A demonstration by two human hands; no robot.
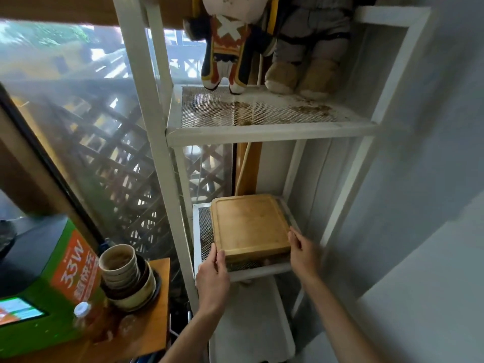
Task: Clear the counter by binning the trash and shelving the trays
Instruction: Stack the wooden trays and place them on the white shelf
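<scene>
Wooden tray (248,226): I see it lying flat on the lower mesh shelf (203,231) of the white rack (157,127), grooved face up, on top of at least one more tray of the same footprint whose edge shows just beneath it. The near edge of the stack sits just inside the shelf's front rail; the far edge lies near the back of the rack. A strip of bare mesh is open to the left of the stack; on the right the stack lies close to the side rail.

Left hand (212,276): thumb laid on the tray's near-left corner, the other fingers hidden under the edge. This grip pinches the tray corner.

Right hand (303,254): fingers pressed against the near-right corner and side edge. I cannot tell whether they curl round it or only press flat.

Clearance: I see a tall open bay above the tray, up to the upper mesh shelf (262,111). Two plush toys (235,48) stand on that shelf, at its back. The front of the rack is unobstructed; a grey wall (432,205) lies close along its right side.

Left of the rack, a wooden surface (157,310) carries a stack of cups and bowls (125,273), a capped bottle (86,318) and a green box (52,284). The surface's right edge nearly touches the rack's front-left post.
</scene>
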